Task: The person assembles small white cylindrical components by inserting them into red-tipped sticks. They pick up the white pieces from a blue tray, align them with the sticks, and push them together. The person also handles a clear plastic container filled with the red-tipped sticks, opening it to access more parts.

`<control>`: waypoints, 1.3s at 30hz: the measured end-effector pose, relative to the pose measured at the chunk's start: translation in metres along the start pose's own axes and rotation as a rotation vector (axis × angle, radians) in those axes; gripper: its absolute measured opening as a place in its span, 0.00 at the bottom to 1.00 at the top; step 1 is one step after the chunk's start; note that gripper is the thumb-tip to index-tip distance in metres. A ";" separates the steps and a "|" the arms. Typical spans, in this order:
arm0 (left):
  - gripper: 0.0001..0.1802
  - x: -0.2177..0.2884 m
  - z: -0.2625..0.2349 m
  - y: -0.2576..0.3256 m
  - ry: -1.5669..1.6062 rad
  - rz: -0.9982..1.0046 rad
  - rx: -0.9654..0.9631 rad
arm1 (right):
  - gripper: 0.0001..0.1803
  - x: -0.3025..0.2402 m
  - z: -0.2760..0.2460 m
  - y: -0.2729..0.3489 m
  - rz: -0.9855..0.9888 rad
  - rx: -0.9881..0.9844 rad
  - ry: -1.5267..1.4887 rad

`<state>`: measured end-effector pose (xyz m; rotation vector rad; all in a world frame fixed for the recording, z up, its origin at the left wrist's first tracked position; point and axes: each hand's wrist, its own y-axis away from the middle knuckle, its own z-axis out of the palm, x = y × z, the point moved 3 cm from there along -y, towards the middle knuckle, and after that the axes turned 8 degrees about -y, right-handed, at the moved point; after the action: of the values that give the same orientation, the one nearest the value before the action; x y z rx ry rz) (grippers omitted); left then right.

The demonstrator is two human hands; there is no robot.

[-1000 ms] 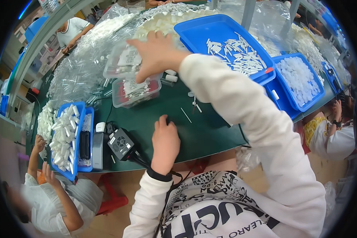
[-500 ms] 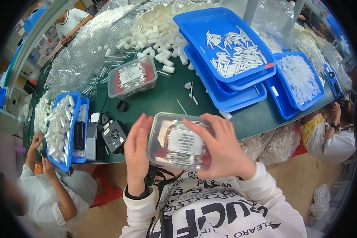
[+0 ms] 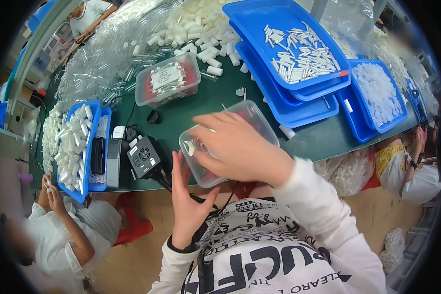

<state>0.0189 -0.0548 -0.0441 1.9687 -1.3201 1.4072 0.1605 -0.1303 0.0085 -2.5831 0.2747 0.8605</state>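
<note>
A clear plastic box (image 3: 263,120) with red and white contents sits at the near edge of the green table. My right hand (image 3: 242,147) reaches across its top from the right, fingers spread, covering most of it. Beside its fingertips a small white piece (image 3: 190,146) shows through or in the box. Whether those fingers touch the lid or the contents cannot be made out. My left hand (image 3: 190,208) stands open by the box's near left corner, thumb apart and palm turned towards it. A similar box (image 3: 169,81) of white-tipped sticks, with a white label, lies farther back.
Stacked blue trays (image 3: 304,59) hold white sticks at the right. Another blue tray (image 3: 377,95) carries translucent pieces. A black device (image 3: 146,156) stands left of my hands, near a blue tray of white cylinders (image 3: 74,152). Co-workers sit on both sides.
My right hand has moved left across the box, hiding its label. My left hand has dropped lower and opened its thumb outward. The box has turned and shifted slightly right.
</note>
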 end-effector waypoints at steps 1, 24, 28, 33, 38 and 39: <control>0.57 -0.007 0.002 0.000 -0.028 -0.001 0.035 | 0.19 0.002 0.010 -0.016 -0.008 -0.014 0.023; 0.43 -0.011 0.020 -0.037 -0.414 0.171 0.100 | 0.19 0.003 0.031 -0.055 -0.103 0.092 -0.092; 0.44 -0.018 0.015 -0.035 -0.490 0.151 0.019 | 0.16 0.009 0.024 -0.044 -0.204 -0.003 -0.069; 0.51 -0.024 0.014 -0.035 -0.501 0.114 -0.081 | 0.16 0.014 0.029 -0.057 0.016 -0.168 0.010; 0.53 -0.020 0.015 -0.037 -0.428 0.082 -0.126 | 0.19 0.017 0.050 -0.077 0.190 -0.162 0.156; 0.50 -0.021 0.014 -0.038 -0.412 0.084 -0.112 | 0.21 0.019 0.056 -0.076 0.204 -0.155 0.175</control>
<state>0.0568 -0.0369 -0.0608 2.2254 -1.6321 0.9639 0.1691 -0.0391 -0.0200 -2.8167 0.5511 0.7498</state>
